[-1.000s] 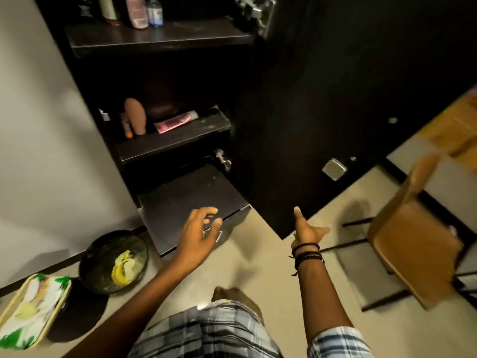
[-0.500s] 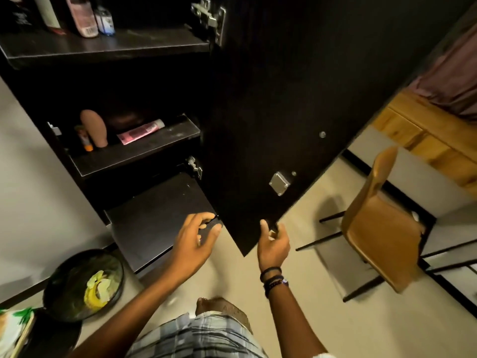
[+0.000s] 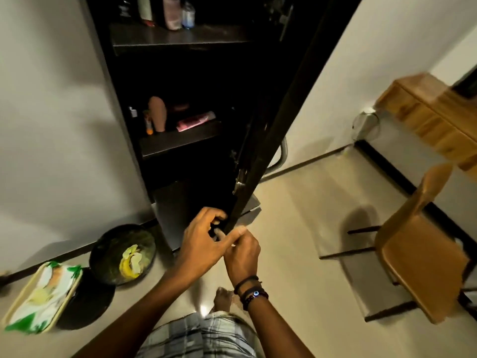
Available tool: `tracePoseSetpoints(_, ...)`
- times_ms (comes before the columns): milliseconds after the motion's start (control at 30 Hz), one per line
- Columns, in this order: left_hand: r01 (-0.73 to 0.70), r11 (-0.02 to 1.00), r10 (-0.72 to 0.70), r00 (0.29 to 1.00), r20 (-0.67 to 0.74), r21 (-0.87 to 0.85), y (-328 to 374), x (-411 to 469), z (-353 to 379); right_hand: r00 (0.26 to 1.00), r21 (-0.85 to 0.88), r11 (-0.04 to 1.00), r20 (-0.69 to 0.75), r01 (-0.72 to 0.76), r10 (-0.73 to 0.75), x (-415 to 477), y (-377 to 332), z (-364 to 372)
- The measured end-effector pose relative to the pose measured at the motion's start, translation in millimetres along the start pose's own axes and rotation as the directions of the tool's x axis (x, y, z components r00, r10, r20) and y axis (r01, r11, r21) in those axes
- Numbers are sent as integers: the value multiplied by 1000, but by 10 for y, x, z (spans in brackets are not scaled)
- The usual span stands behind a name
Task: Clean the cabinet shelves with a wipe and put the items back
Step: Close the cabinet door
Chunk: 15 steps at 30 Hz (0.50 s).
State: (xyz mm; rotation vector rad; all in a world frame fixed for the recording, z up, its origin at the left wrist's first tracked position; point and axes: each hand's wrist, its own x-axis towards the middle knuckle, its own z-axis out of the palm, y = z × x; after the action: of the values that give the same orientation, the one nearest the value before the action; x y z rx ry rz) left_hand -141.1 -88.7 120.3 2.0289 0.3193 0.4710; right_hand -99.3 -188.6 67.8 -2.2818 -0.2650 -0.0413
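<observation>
The dark cabinet stands open in front of me, its door (image 3: 265, 140) seen almost edge-on. My left hand (image 3: 204, 239) and my right hand (image 3: 242, 254) meet at the door's bottom corner, fingers curled on its edge. Several bottles (image 3: 173, 11) stand on the top shelf (image 3: 180, 42). The middle shelf (image 3: 178, 140) holds a tan rounded object (image 3: 158, 113), a small orange tube (image 3: 148, 124) and a pink tube (image 3: 196, 121). The bottom shelf (image 3: 175, 210) is bare. A green-and-white wipes pack (image 3: 41, 298) lies on the floor at the left.
A dark bowl (image 3: 113, 257) with yellow peel (image 3: 130, 262) sits on the floor beside the cabinet, next to a black round lid (image 3: 87, 303). A wooden chair (image 3: 418, 259) stands at the right, a wooden desk (image 3: 433, 117) behind it. My knee and bare foot are below the hands.
The door has swung from wide open to nearly edge-on, with my right hand on its lower corner. My left hand moved from the bottom shelf's front to the door edge.
</observation>
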Motion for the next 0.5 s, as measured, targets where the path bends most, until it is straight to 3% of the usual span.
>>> tracePoseSetpoints(267, 181, 983, -164, 934, -317, 25, -220, 207, -670, 910, -123, 934, 300, 335, -287, 203, -659, 448)
tracePoseSetpoints(500, 285, 958, -247, 855, -456, 15, -425, 463, -929, 817, -175, 852, 430, 493, -384, 554, -911, 716)
